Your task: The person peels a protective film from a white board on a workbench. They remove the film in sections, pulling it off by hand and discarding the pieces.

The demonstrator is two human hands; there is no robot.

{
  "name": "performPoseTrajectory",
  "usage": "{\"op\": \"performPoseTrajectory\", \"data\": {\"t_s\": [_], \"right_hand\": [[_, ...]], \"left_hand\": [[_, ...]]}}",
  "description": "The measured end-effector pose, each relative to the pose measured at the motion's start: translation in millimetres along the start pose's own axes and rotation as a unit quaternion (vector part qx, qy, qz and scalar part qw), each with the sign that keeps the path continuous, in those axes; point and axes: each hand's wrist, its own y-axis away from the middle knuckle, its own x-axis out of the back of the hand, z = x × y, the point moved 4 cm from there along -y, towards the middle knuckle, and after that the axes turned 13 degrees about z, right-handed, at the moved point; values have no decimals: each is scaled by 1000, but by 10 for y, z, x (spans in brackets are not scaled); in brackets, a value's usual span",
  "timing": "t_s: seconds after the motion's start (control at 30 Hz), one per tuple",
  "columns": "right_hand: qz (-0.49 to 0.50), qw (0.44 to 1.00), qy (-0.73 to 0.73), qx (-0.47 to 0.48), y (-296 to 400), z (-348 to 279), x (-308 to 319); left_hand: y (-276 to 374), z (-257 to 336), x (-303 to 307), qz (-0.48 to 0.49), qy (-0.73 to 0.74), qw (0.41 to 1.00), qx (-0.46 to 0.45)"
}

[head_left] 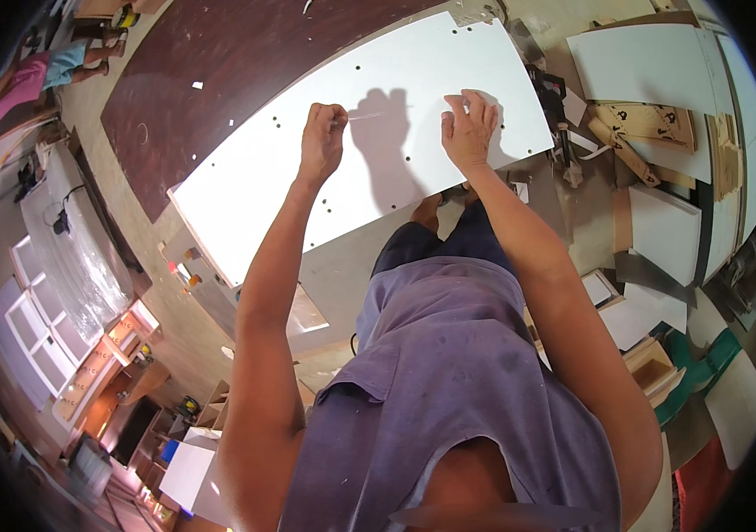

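A long white panel (258,173) with several small dark holes lies before me on a dark reddish-brown surface. Over its middle, my left hand (322,143) has its fingertips pinched on a thin pale strip (366,117), which sticks out to the right. I cannot tell what the strip is made of. Towards the panel's right end is my right hand (470,133), fingers spread and slightly bent, holding nothing. Its fingertips are on or just above the white face; which one is unclear. Shadows of hand and forearm fall between the two hands.
Dark tools (554,100) sit just past the panel's right end. White boards (644,66) and cardboard pieces (657,126) are stacked at right. A green plastic object (700,372) stands lower right. A person in pink (26,80) is at upper left, near a plastic-wrapped stack (79,246).
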Motion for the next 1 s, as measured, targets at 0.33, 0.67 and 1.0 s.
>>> {"op": "performPoseTrajectory", "data": {"t_s": [0.33,0.67,1.0], "right_hand": [[-161,975,75,130,440,-1057,-296],[-386,733,-190,527,300,-1027,-70],[-329,843,20,425,676,-1065,29]], "left_hand": [[1164,-39,832,120,55,942,308],[2462,2,932,174,79,893,409],[2850,112,1005,199,56,871,445]]}}
